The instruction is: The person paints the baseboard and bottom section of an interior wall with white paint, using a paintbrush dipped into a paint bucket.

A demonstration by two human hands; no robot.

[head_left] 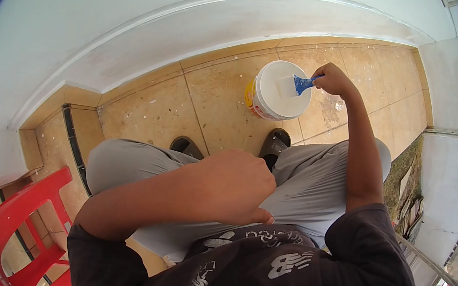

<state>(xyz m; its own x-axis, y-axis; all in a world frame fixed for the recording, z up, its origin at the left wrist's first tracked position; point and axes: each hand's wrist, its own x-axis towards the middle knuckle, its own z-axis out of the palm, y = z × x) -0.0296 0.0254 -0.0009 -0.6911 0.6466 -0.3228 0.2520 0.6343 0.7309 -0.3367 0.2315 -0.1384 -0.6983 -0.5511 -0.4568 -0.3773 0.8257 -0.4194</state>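
My right hand (332, 80) is closed around the handle of a blue paintbrush (302, 85), held over a white bucket (273, 109). The brush's broad end looks coated in white and sits at the white paint (271, 85), so its tip is hard to make out. The bucket stands upright on the tiles with a yellow and red label on its side. My left hand (241, 179) is curled into a fist above my grey trousers, its thumb toward my shirt. The other fingers are mostly hidden, and nothing sticks out of it.
A white wall (197, 29) with a tiled skirting (235, 51) curves ahead. White specks dot the beige floor tiles (146, 109). My slippers (277, 140) are just behind the bucket. A red plastic chair (17, 213) stands at lower left; a dirt patch (403, 183) lies right.
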